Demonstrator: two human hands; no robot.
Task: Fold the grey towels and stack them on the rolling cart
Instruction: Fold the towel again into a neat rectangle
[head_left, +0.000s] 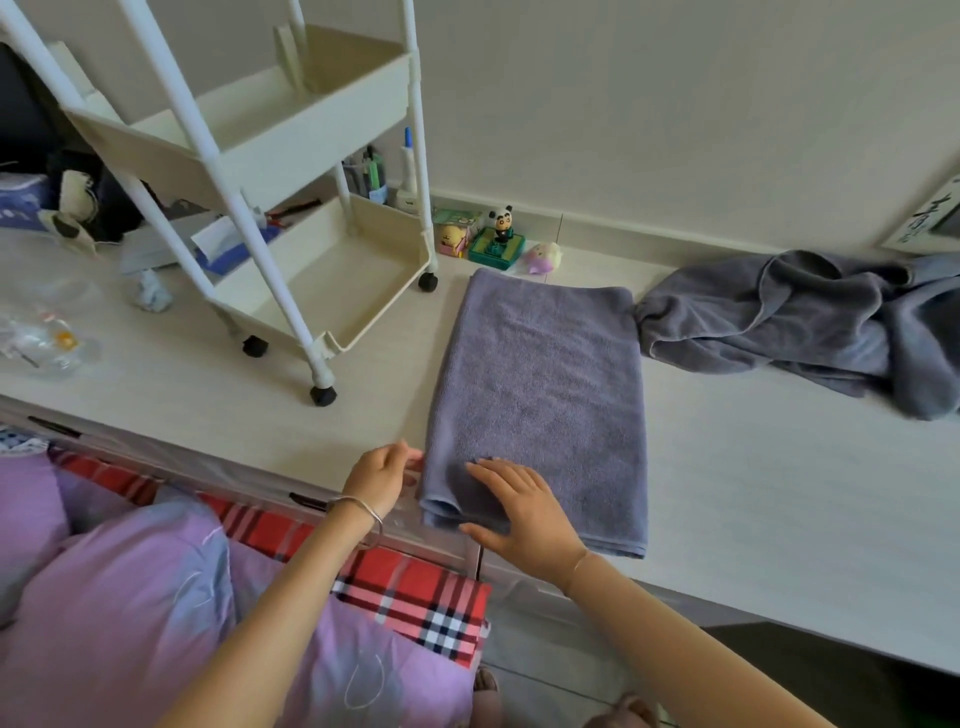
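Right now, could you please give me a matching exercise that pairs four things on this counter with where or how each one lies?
Things:
1. folded towel
2. crumpled towel
3. cart
4. panda figure

Places or states:
A. heaped at the right end of the counter
B. standing by the wall, beyond the folded towel
C. lying flat under the right hand
D. standing on black wheels, left of the folded towel

Pairs: 1-C, 2-A, 3-D, 4-B

You have bare tabletop (769, 483) right of the folded towel (540, 395). On its left the rolling cart (244, 135) stands close, and white posts (269, 270) cross its lower tray (415, 270). Crumpled towels (810, 322) occupy the far right, and toys (496, 239) line the wall.
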